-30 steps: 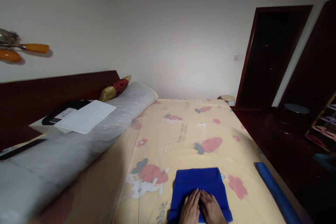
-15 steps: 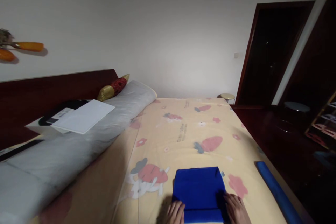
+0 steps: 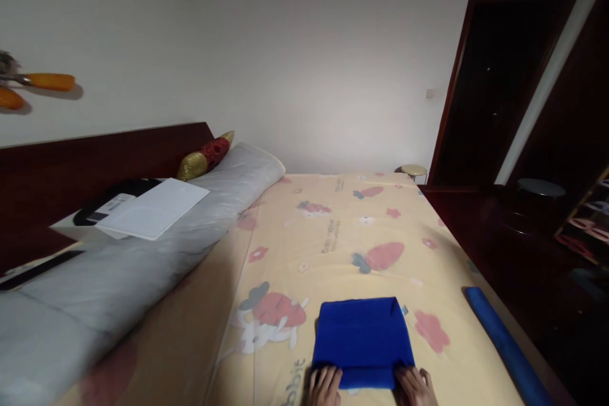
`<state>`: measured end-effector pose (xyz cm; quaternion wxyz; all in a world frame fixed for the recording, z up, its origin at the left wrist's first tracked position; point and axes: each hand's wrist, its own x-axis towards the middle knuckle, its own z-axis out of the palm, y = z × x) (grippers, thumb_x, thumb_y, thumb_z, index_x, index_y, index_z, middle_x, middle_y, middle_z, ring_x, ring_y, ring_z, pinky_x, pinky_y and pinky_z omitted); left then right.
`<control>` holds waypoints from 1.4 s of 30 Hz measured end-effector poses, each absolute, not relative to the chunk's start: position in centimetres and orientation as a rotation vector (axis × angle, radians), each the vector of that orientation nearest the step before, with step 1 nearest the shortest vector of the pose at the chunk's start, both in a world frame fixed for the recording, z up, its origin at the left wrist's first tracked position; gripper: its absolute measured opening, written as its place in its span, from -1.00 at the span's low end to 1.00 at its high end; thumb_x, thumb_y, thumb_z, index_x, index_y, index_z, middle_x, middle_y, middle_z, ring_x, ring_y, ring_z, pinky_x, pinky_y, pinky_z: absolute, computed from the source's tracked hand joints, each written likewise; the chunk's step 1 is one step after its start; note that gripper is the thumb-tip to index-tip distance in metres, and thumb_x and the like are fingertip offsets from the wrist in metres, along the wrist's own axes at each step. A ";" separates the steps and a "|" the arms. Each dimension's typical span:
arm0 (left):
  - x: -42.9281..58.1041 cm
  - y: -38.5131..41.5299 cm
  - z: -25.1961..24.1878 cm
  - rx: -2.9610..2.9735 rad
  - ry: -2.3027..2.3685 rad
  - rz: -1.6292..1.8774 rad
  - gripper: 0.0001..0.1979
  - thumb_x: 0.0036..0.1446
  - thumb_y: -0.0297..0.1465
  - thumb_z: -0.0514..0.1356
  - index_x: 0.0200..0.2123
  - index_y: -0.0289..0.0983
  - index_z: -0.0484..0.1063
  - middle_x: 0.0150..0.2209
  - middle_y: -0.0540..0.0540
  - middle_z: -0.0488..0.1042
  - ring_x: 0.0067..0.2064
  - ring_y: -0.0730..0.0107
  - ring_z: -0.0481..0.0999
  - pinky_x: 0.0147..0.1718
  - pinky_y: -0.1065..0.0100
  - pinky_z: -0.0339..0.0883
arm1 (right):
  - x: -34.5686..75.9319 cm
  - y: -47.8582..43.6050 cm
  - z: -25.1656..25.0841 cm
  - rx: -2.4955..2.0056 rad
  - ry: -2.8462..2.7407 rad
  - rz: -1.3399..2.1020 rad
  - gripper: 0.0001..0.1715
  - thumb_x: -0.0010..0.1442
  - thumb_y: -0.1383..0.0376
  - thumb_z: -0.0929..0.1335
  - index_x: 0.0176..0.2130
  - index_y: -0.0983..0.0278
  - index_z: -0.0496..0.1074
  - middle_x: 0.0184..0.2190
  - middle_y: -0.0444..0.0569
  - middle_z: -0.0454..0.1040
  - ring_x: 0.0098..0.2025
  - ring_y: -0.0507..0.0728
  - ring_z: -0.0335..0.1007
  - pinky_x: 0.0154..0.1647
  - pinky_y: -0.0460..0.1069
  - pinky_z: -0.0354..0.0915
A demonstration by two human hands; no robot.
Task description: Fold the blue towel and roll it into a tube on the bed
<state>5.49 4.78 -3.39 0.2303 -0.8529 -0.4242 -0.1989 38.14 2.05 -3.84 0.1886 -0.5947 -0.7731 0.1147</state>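
Observation:
A folded dark blue cloth (image 3: 364, 333) lies flat on the bed in front of me, with a crease running across it near its close edge. My left hand (image 3: 325, 387) is at the close left corner, its fingers curled over the fabric. At the close right corner, my right hand (image 3: 415, 386) has its fingers bent round the edge in the same way. The thumbs and the cloth's underside are hidden from view.
The bed has a yellow printed sheet (image 3: 280, 247). A blue roll (image 3: 504, 346) lies along its right edge. On the left, a grey rolled quilt (image 3: 143, 285) bears a white flat board (image 3: 155, 208). A stool (image 3: 413, 170) stands beyond the far end.
My hands have come closer together at the cloth's near corners. The cloth's near edge has moved a little away from me, baring sheet in front of it. The view has shifted slightly.

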 end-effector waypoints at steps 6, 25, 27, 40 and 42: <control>8.1 5.6 -3.5 -2.372 -1.955 -0.435 -0.53 -0.01 -0.46 0.11 -0.01 -0.03 0.47 0.01 0.05 0.61 0.10 0.26 0.52 0.15 0.15 0.39 | 36.6 3.7 2.4 -1.834 -2.108 0.449 -0.64 -0.05 0.37 0.23 -0.25 0.18 0.47 -0.18 -0.03 0.58 -0.04 0.22 0.42 0.08 0.17 0.22; 8.2 6.0 -0.3 -2.478 -1.462 -0.525 -0.47 0.25 -0.23 0.00 0.28 0.00 0.05 0.21 0.09 0.40 0.17 0.45 0.45 0.01 0.32 0.45 | 32.2 4.4 2.0 -1.800 -2.099 0.593 -0.34 0.29 0.01 0.04 0.21 0.22 0.25 0.29 -0.03 0.25 0.36 0.24 0.09 0.38 0.26 0.09; 5.6 6.1 0.3 -2.406 -1.587 -0.501 -0.48 0.25 -0.22 0.00 0.27 0.05 0.01 0.23 0.12 0.38 0.17 0.46 0.45 0.02 0.29 0.40 | 35.0 4.6 1.1 -1.902 -2.017 0.462 -0.32 0.30 -0.02 0.01 0.21 0.21 0.26 0.29 -0.03 0.24 0.36 0.25 0.07 0.36 0.28 0.13; 12.2 8.4 -1.2 -2.527 -1.566 -0.632 -0.60 0.22 -0.33 0.00 0.09 -0.11 0.40 0.08 -0.01 0.54 0.08 0.38 0.54 -0.01 0.33 0.49 | 29.9 6.7 3.4 -1.649 -2.233 0.699 -0.34 0.29 0.00 0.05 0.25 0.18 0.19 0.31 -0.01 0.21 0.36 0.21 0.07 0.38 0.23 0.10; 9.8 8.7 -0.6 -2.488 -1.686 -0.555 -0.57 0.24 -0.24 -0.03 0.15 -0.07 0.32 0.17 -0.02 0.45 0.15 0.29 0.48 0.02 0.20 0.48 | 32.5 7.0 2.3 -1.809 -2.101 0.596 -0.30 0.27 -0.07 0.04 0.23 0.17 0.21 0.31 -0.01 0.21 0.37 0.24 0.05 0.38 0.29 0.09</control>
